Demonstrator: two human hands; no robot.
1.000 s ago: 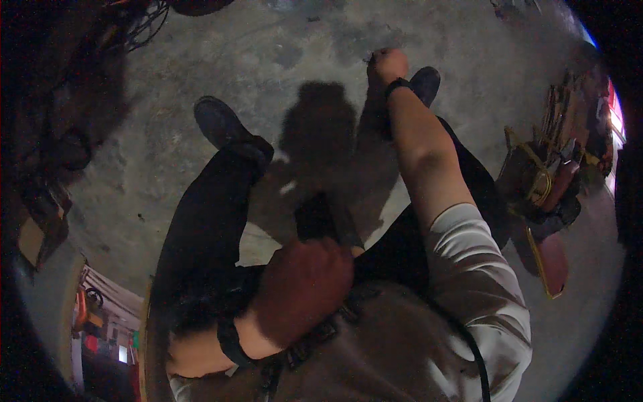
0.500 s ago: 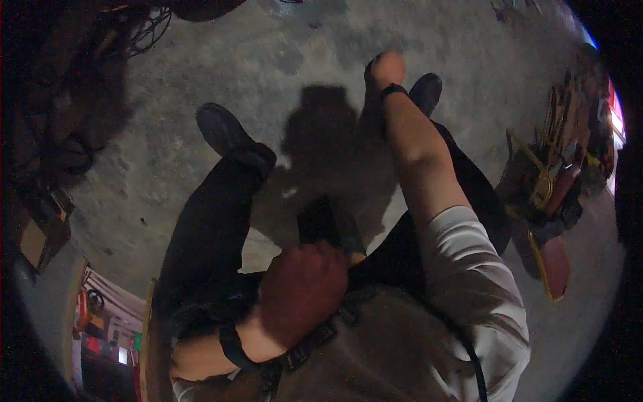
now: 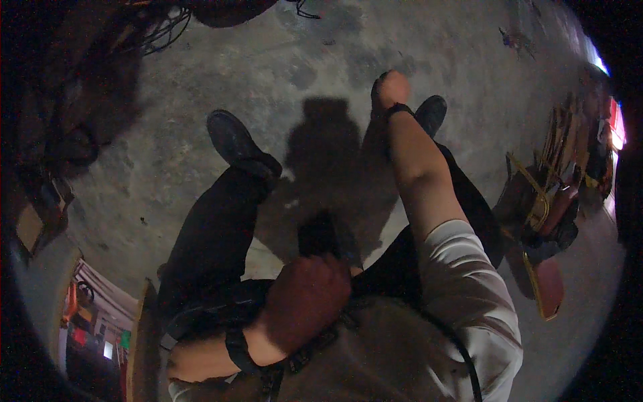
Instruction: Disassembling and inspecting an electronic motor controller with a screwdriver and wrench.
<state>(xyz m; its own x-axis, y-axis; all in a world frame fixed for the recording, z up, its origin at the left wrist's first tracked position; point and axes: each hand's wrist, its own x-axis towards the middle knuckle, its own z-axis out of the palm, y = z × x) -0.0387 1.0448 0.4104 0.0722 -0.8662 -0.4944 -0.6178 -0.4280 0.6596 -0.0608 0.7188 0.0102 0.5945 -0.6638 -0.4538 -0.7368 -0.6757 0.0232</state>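
Note:
My left hand [image 3: 309,295] is in front of my belly, in shadow, back upward and fingers curled. A black rectangular thing [image 3: 317,234] sticks out beyond its knuckles, and the hand seems closed on its near end. Too dark to tell its kind. My right arm reaches forward over my right leg. At its end my right hand [image 3: 392,88] is a fist near my right shoe [image 3: 431,114]. The inside of the fist is hidden, so whatever it may hold cannot be made out. Both wrists wear dark bands.
My legs are spread over a concrete floor [image 3: 221,74], with my left shoe [image 3: 231,137] at the left. Flat wooden pieces [image 3: 559,154] are piled at the right, near a reddish board [image 3: 549,285]. Dark cables [image 3: 167,30] hang at the far left. A doorway [image 3: 100,321] is lower left.
The whole view has shifted slightly, so floor, shoes and both hands sit a little lower in it. Both hands keep nearly the same pose.

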